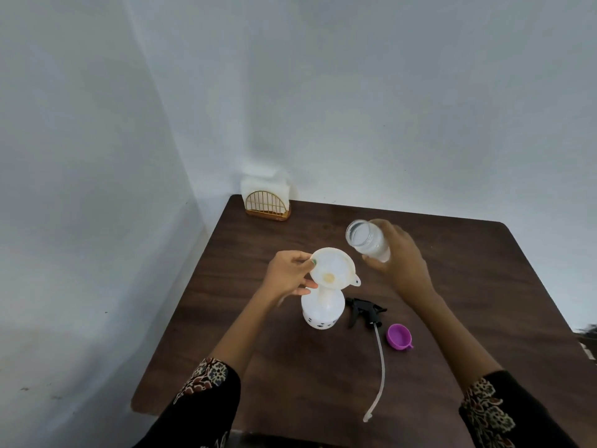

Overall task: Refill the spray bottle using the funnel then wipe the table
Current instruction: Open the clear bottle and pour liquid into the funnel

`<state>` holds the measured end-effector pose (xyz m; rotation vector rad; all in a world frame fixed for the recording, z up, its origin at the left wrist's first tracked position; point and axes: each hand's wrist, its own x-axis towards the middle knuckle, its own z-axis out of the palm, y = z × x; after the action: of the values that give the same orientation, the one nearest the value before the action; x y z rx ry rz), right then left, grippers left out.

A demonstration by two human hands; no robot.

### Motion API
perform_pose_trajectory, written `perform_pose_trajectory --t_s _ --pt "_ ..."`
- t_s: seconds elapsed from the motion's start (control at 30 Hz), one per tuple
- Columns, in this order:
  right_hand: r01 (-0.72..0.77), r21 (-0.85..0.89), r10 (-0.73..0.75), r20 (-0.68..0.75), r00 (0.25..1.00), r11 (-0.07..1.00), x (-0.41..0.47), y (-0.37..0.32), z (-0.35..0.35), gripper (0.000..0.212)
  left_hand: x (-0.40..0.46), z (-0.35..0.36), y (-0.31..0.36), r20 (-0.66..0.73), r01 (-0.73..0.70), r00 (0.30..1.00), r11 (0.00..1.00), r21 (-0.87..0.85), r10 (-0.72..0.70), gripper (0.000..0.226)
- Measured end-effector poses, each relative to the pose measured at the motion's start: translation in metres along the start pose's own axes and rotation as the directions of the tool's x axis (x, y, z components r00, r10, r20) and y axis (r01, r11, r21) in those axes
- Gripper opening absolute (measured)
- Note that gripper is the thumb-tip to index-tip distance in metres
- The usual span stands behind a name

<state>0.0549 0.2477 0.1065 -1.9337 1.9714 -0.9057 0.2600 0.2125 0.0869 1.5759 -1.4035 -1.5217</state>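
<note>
A white spray bottle stands uncapped on the dark wooden table. A white funnel sits in its neck. My left hand pinches the funnel's left rim. My right hand grips a clear open jar with pale liquid inside, held above the table just right of the funnel and tilted with its mouth toward the funnel. The black spray head with its long white dip tube lies on the table right of the bottle.
A purple cap lies beside the spray head. A gold wire holder with white napkins stands at the table's far left corner. Walls close in behind and on the left.
</note>
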Motion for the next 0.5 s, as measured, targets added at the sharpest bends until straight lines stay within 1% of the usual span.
perform_pose_trajectory --t_s 0.1,0.2,0.4,0.5 --pt "0.044 -0.112 -0.044 -0.002 0.999 0.993 -0.007 0.005 0.008 0.053 0.0 0.0 -0.001 -0.013 0.002 1.0 1.0 -0.017 -0.002 0.026" --pt "0.097 -0.169 -0.105 -0.036 0.994 0.981 -0.009 0.007 0.014 0.051 0.0 0.001 -0.002 -0.012 0.005 1.0 0.999 -0.036 -0.005 0.025" --pt "0.121 -0.323 -0.138 -0.031 0.99 0.939 -0.004 0.008 0.021 0.055 -0.001 0.0 -0.001 -0.007 0.003 1.0 0.999 -0.047 -0.004 0.025" --pt "0.137 -0.365 -0.164 -0.043 0.986 0.921 -0.002 0.007 0.021 0.054 -0.003 0.0 0.0 -0.001 0.005 1.0 0.998 -0.064 -0.005 0.023"
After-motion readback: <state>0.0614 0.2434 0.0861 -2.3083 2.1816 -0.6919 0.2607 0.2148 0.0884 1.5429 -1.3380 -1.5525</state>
